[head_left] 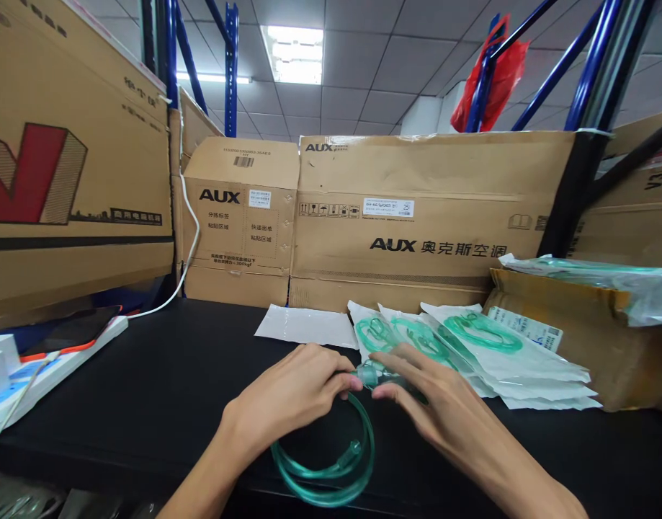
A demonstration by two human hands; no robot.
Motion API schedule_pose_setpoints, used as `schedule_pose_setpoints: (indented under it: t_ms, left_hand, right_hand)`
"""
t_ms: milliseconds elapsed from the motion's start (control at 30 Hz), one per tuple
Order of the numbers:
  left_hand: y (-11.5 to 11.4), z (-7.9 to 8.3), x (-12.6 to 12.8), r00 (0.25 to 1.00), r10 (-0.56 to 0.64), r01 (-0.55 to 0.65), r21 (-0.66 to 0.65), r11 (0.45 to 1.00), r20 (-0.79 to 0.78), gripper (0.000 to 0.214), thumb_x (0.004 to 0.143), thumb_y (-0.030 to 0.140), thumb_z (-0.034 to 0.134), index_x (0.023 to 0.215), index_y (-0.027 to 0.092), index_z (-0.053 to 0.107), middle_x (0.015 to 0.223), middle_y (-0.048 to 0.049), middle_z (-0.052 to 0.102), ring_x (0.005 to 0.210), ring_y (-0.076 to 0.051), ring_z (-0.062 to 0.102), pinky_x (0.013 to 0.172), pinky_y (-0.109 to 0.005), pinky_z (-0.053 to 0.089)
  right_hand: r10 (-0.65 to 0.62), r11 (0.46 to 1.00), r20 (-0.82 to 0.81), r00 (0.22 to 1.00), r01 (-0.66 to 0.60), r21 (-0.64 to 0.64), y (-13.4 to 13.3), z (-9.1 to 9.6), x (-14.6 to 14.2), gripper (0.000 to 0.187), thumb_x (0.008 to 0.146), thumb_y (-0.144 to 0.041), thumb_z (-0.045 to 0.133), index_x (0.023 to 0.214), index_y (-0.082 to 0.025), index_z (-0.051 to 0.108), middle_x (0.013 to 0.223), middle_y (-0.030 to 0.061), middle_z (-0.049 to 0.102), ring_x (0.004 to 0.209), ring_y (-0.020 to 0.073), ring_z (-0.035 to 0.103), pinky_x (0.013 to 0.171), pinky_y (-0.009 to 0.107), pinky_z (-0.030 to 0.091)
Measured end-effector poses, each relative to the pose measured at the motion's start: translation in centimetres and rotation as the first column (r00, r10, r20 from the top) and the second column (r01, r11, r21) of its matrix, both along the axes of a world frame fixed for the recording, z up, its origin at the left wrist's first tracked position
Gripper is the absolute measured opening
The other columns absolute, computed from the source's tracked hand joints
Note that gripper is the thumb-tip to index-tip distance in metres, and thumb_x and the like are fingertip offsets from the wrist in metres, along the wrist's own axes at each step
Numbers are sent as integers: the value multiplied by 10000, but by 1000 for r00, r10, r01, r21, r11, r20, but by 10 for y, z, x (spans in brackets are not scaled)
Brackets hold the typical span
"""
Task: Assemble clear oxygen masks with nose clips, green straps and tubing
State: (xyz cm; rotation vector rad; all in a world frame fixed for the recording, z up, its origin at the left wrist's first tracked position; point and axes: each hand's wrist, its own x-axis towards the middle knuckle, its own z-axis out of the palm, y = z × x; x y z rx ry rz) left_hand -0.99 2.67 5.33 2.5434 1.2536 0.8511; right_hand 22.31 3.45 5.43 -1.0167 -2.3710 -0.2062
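Observation:
My left hand (303, 378) is closed over the black tabletop, thumb and fingers pinching the end of a green plastic tube (331, 497). The tube hangs in a loose coil below the hand, and its free end carries a clear flared connector (351, 453). Between both hands is a clear, greenish plastic fitting (367, 375), beside the left fingertips. My right hand (428, 393) has thumb and fingers curled round the clear plastic part that continues from the fitting. Most of that part is hidden under the fingers, so its full shape does not show.
Behind the hands lie white packets with coiled green tubing (485, 333) and a flat white packet (303, 326). An opened carton (579, 346) holds more bags at right. AUX cardboard boxes (433, 216) line the back. At left are a power strip (65, 375) and a phone (74, 330).

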Motion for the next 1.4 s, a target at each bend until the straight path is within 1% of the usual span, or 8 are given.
schedule_pose_setpoints:
  t_ms: [100, 300, 533, 700, 967, 1100, 1267, 1400]
  left_hand:
    - [-1, 4, -4, 999, -32, 32, -40, 999, 15, 231, 1041, 300, 515, 940, 265, 720, 918, 54, 742, 997, -185, 644, 866, -285, 424]
    - [-4, 10, -11, 995, -81, 85, -70, 994, 51, 225, 1037, 260, 519, 985, 269, 737, 962, 48, 762, 1004, -173, 657, 876, -265, 429]
    - [2, 8, -3, 999, -27, 32, 160, 987, -36, 186, 1016, 204, 573, 1023, 241, 755, 974, -6, 753, 952, -201, 667, 875, -316, 453]
    - [6, 8, 2, 997, -18, 37, 260, 965, -77, 190, 1012, 150, 570, 995, 221, 745, 935, -8, 739, 925, -196, 656, 870, -330, 449]
    - [3, 9, 4, 994, -5, 39, 319, 947, -107, 201, 997, 95, 569, 934, 191, 735, 920, 2, 750, 894, -195, 654, 865, -325, 442]
    - [3, 10, 5, 994, 2, 35, 336, 941, -108, 195, 986, 78, 579, 946, 188, 735, 933, 8, 758, 902, -197, 650, 872, -325, 440]
    - [3, 10, 5, 994, 20, 21, 364, 931, -107, 199, 978, 59, 582, 944, 188, 730, 929, 10, 757, 897, -201, 645, 872, -332, 438]
    - [3, 11, 6, 991, 21, 33, 391, 920, -134, 180, 989, 88, 580, 954, 181, 730, 913, -5, 759, 891, -216, 644, 840, -344, 441]
  right_hand:
    - [20, 998, 35, 999, -22, 51, 0, 0, -2, 296, 1027, -276, 524, 1312, -254, 600, 1104, 99, 657, 832, 288, 731, 666, 450, 588]
    - [54, 987, 32, 998, -58, 152, -1, 2, -1, 300, 1051, -328, 467, 1320, -256, 579, 1177, 116, 651, 841, 277, 732, 673, 449, 610]
    - [20, 971, 26, 999, -26, 237, 1, -2, 2, 374, 1066, -397, 400, 1338, -214, 581, 1154, 136, 662, 803, 276, 746, 617, 424, 612]
    - [-14, 987, -3, 1000, 14, 158, 1, -1, 0, 343, 1048, -366, 469, 1308, -196, 613, 1169, 144, 660, 864, 290, 739, 691, 446, 603]
    - [28, 999, -141, 990, -26, 19, -1, 0, -4, 318, 1018, -327, 533, 1278, -194, 661, 1056, 109, 685, 898, 269, 690, 779, 432, 546]
    - [2, 999, -199, 980, -11, -44, -1, -1, -5, 279, 995, -348, 572, 1178, -199, 721, 1045, 99, 710, 928, 279, 676, 831, 436, 519]
    - [4, 996, -259, 966, -28, -88, -1, 0, -8, 219, 962, -327, 610, 1105, -214, 731, 978, 49, 757, 893, 254, 681, 822, 383, 497]
    - [-45, 986, -253, 966, 2, -168, -4, 6, -12, 219, 962, -378, 584, 960, -225, 742, 868, 20, 763, 754, 234, 659, 742, 356, 486]
